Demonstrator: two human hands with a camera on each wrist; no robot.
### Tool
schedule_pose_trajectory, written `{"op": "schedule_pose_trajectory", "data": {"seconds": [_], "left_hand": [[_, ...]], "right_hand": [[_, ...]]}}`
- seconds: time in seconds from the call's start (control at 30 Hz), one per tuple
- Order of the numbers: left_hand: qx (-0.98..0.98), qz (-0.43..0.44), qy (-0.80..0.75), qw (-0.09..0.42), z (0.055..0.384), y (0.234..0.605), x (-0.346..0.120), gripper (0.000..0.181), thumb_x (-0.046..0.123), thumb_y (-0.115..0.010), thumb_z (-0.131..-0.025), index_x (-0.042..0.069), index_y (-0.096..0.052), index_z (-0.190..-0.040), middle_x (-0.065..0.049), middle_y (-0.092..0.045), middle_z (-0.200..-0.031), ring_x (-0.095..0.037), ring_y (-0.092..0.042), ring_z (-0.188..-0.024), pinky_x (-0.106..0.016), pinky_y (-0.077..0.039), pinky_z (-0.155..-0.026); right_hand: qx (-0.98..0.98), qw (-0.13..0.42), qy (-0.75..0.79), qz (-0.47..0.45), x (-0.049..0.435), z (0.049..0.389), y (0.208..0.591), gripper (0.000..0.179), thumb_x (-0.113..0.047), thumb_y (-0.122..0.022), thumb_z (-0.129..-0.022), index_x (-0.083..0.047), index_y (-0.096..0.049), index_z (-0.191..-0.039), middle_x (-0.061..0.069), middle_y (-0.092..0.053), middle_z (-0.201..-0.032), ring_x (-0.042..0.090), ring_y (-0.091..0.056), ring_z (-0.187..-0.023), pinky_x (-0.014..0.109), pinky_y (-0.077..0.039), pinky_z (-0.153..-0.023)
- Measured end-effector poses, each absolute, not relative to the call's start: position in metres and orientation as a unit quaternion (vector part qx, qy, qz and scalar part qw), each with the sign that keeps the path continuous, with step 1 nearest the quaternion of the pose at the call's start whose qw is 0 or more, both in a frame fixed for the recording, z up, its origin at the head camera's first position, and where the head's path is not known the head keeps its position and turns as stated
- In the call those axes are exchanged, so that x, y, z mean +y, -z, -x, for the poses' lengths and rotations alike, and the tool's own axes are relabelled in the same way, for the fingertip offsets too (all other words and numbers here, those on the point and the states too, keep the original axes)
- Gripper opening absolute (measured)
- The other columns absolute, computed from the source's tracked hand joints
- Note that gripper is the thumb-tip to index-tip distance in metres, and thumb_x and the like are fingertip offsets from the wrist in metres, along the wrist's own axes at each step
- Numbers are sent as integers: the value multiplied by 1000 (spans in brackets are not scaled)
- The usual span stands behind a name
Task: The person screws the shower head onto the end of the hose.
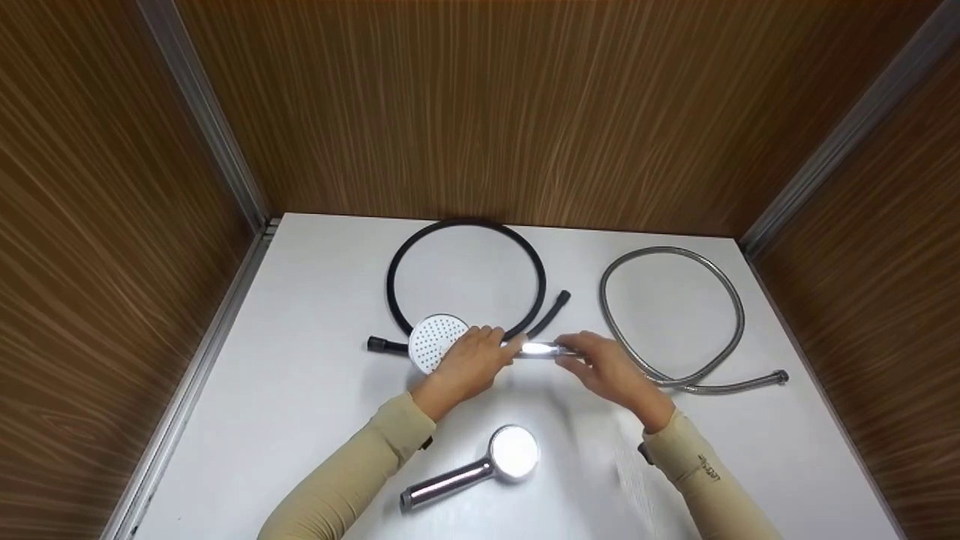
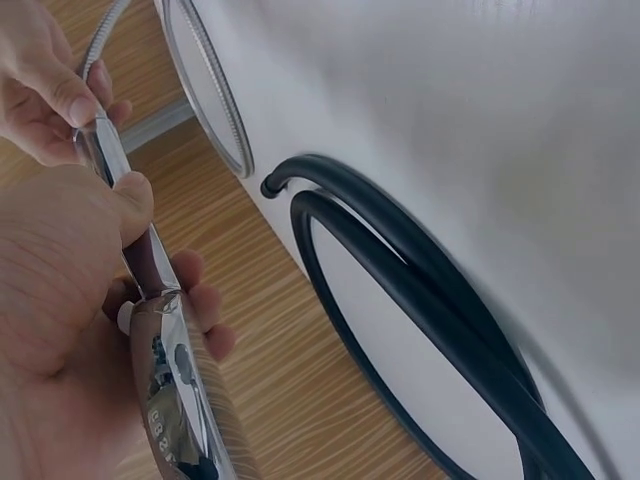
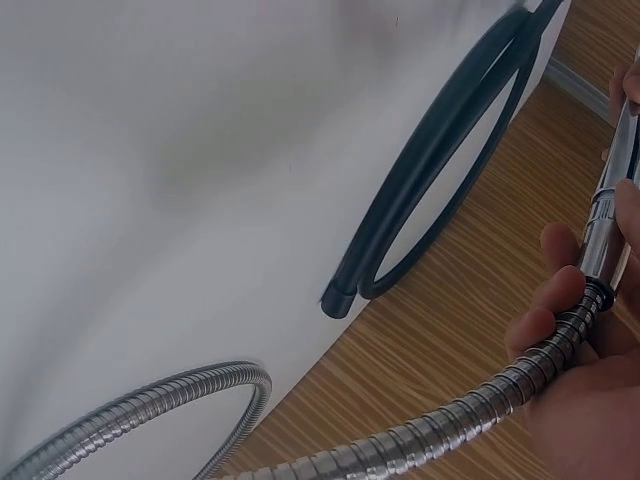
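A chrome shower head with a round, white dotted face (image 1: pixel 431 341) is held by its handle (image 1: pixel 536 349) in my left hand (image 1: pixel 469 366). In the left wrist view its shiny back (image 2: pixel 180 390) shows, with the thumb and fingers wrapped round the neck. My right hand (image 1: pixel 611 373) grips the connector (image 3: pixel 603 235) of a silver metal shower hose (image 3: pixel 480 405) between thumb and fingers. That connector meets the bottom end of the handle, in line with it. How far the threads engage cannot be seen. From the right hand, the hose coils over the white table.
A looped black hose (image 1: pixel 466 223) lies behind the hands. The metal hose's loop (image 1: pixel 741 307) lies to the right, its free end nut (image 1: pixel 780 376) near the edge. Another chrome shower head (image 1: pixel 515 453) lies in front on the white table (image 1: pixel 300 315). Wood-grain panels (image 1: pixel 465 112) enclose three sides.
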State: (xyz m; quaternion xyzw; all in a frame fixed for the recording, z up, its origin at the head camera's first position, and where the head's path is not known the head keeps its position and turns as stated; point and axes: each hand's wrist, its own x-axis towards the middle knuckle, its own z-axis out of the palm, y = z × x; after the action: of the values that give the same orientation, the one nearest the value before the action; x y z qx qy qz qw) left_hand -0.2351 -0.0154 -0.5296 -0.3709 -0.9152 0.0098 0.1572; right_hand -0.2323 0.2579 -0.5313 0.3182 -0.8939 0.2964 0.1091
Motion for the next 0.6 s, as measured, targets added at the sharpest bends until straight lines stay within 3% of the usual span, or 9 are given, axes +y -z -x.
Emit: {"op": "schedule_pose_trajectory", "data": {"seconds": [0.23,0.43,0.53,0.6], "left_hand": [[-915,372,-15,158,235,528,-17,32,31,-59,-107,19,-55,-137,-6,-66,-98,-21,-64,-88,-33,-54,-82],[-914,372,-10,160,234,528,-18,34,30,-58,-107,20,-56,-139,-7,-67,-100,-21,-65,-89,-33,-54,-82],[-914,371,-5,162,234,527,-19,34,30,-59,-107,20,-56,-139,-7,-68,-100,-21,-65,-89,-34,-54,-82],[-915,371,-6,159,233,526,-19,34,30,-59,-107,21,-56,-139,-7,-68,-100,-21,-65,-90,-34,-54,-83]], "right_hand": [[-898,87,-299,-310,256,232,529,25,-15,-73,-99,-3,-74,-121,4,-73,-96,14,-58,-77,29,-50,-69],[-900,79,-302,-305,253,229,528,33,-11,-75,-96,1,-68,-126,15,-76,-107,25,-69,-88,39,-57,-77],[-896,81,-306,-311,253,229,529,33,-7,-76,-95,2,-64,-125,17,-75,-107,27,-72,-93,45,-60,-82],[-894,79,-307,-315,252,230,529,30,-6,-76,-95,1,-63,-121,16,-74,-103,23,-69,-88,43,-59,-78]]}}
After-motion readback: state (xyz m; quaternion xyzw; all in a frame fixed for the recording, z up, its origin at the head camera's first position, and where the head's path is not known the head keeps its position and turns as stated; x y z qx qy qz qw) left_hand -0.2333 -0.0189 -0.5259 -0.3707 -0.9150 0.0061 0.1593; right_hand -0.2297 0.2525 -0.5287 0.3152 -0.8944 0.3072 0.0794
